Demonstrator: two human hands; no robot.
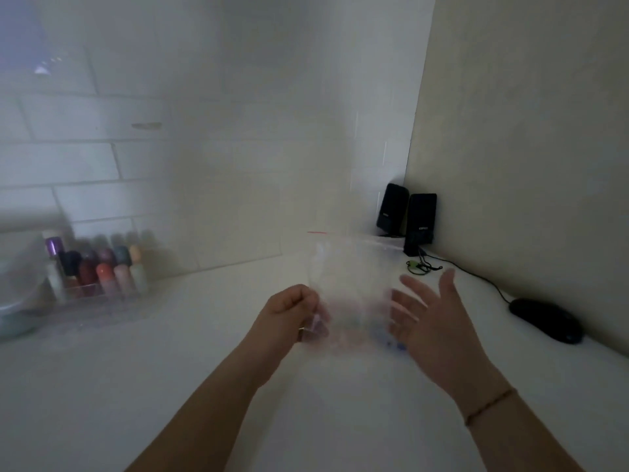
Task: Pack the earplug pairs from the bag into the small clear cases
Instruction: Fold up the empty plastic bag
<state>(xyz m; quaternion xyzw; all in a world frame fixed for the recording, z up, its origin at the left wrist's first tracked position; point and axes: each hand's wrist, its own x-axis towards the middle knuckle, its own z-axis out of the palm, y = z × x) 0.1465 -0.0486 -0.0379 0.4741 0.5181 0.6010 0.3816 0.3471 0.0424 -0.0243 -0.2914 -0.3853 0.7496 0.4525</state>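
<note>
Holding: clear zip bag (350, 284), upright above the white desk (170, 386), red seal line at its top edge, blurred by motion.
Gripping: left hand (289, 311), fingers curled and pinching the bag's lower left edge.
Approaching: right hand (432, 321), fingers spread and straight, palm turned toward the bag's right side; contact with the film cannot be told through the blur.
Contents: earplug pairs (357, 330), seen only as faint pink and blue smears pooled at the bag's bottom; count unreadable.
Small clear cases: not in view.
Right of the bag, in the wall corner: two black speakers (408, 216), cable trailing down to a black mouse (544, 320) further right.
Far left of the bag, against the tiled wall: clear organiser (98, 284) of coloured bottles.
Stage, as judged: bag not yet opened, nothing packed.
Risks, as judged: single-edge pinch on slick film, so likely to slip or swing; seal pulled open while hanging in mid-air, so plugs may spill and roll across the desk toward the cable; pairs possibly separated in a spill; dim light and clear film hiding loose pieces.
</note>
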